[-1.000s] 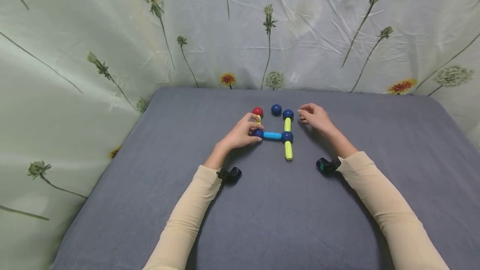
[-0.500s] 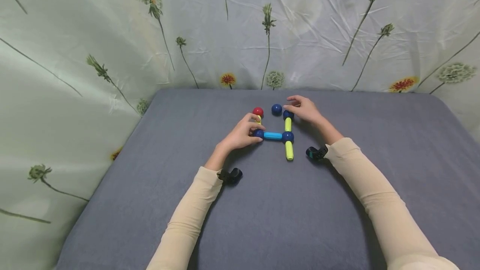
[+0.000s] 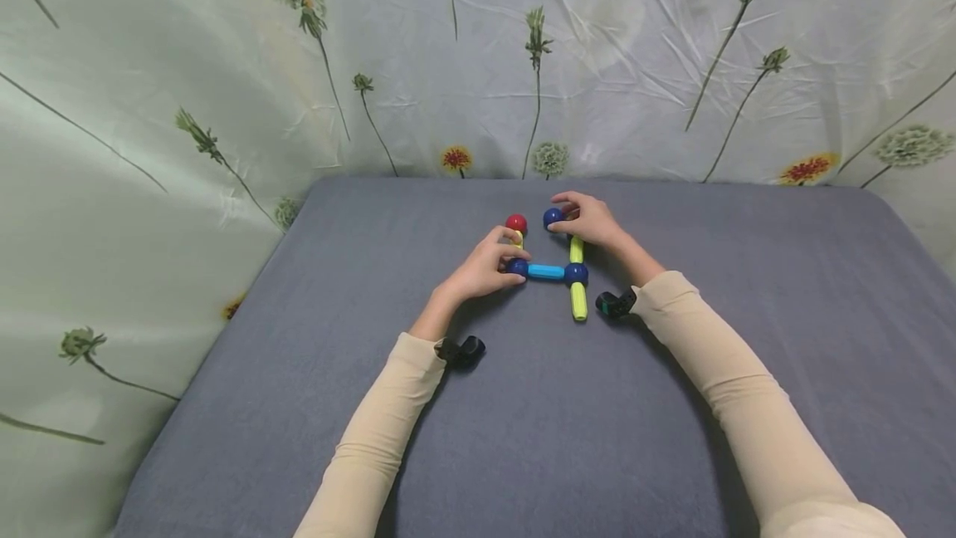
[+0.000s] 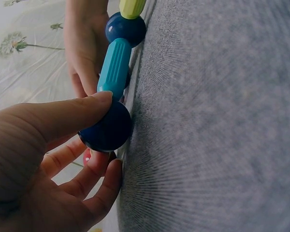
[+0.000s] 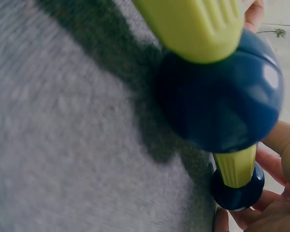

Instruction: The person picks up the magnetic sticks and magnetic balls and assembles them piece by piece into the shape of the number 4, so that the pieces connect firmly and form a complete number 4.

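My left hand [image 3: 484,266] grips a dark blue ball [image 4: 108,126] at the left corner of a ball-and-rod construction, thumb on top. A light blue rod [image 3: 546,271] joins that ball to a second blue ball [image 3: 576,273]. Two yellow-green rods [image 3: 578,301] stick out of this second ball, one toward me, one away to a far blue ball [image 5: 238,186], mostly hidden under my right hand in the head view. My right hand [image 3: 588,218] has thumb and fingers around a loose blue ball [image 3: 553,217]. A red ball [image 3: 516,224] tops the left-side yellow rod [image 3: 518,238], partly covered by my left fingers.
The construction lies on a grey cloth-covered table [image 3: 538,422], near its back edge. Behind and to the left hangs a pale curtain [image 3: 448,65] printed with dandelions. Black wrist straps [image 3: 460,352] sit at both sleeves' cuffs.
My right hand has moved left from beside the construction, over the far blue ball, to the loose blue ball. My left hand stays on its corner ball.
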A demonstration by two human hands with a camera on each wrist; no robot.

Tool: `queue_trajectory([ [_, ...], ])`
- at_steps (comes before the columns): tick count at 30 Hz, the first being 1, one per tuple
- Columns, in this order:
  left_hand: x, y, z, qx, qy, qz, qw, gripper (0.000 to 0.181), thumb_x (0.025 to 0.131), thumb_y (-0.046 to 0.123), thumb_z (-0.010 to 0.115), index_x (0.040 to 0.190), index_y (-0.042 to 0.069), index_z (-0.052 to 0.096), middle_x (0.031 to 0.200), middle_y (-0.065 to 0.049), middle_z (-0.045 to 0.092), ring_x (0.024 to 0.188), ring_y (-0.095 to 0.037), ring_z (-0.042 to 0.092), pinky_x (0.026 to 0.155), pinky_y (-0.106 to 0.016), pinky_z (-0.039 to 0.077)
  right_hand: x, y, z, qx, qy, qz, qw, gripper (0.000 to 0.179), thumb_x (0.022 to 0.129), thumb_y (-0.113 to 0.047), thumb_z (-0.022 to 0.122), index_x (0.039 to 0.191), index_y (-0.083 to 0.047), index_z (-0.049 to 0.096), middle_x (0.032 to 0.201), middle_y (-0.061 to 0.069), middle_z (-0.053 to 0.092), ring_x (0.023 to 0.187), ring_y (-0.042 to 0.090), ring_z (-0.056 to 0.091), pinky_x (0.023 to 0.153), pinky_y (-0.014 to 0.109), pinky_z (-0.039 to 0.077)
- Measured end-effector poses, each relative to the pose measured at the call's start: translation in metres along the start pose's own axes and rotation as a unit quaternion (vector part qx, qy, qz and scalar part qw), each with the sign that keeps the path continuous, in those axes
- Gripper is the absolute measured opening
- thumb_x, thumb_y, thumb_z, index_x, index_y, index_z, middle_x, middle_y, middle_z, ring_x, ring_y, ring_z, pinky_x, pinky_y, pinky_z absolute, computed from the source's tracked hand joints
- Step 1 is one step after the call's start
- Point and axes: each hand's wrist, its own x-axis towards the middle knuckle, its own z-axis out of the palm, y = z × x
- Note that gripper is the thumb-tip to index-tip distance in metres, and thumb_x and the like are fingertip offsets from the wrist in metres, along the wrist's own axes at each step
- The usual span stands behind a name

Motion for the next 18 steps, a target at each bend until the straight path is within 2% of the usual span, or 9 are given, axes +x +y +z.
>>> queue_trajectory([
  [9, 0.0011, -0.0004, 0.0015, 0.005, -0.003, 0.005, 1.0000, 0.031, 0.084, 0.014, 0.069, 0.114, 0.006, 0.067, 0.130, -0.009, 0.041, 0.102, -0.022, 0.052, 0.090, -0.035, 0.048, 0.0009, -0.0004, 0.0064, -0.037, 0.013, -0.007, 0.9992, 0.047, 0.086, -0.018, 0.065, 0.130, -0.005, 0.053, 0.129, 0.025, 0.055, 0.115, 0.037, 0.055, 0.094, 0.048, 0.045],
  [18, 0.0002, -0.0001, -0.0001, 0.003, -0.001, 0.002, 1.0000, 0.031, 0.084, 0.014, 0.070, 0.114, 0.006, 0.067, 0.129, -0.009, 0.041, 0.103, -0.022, 0.050, 0.089, -0.034, 0.048, 0.0002, -0.0002, 0.0070, -0.027, 0.035, -0.009, 0.9990, 0.042, 0.088, -0.017, 0.063, 0.126, -0.003, 0.054, 0.126, 0.025, 0.056, 0.112, 0.037, 0.055, 0.092, 0.048, 0.045],
])
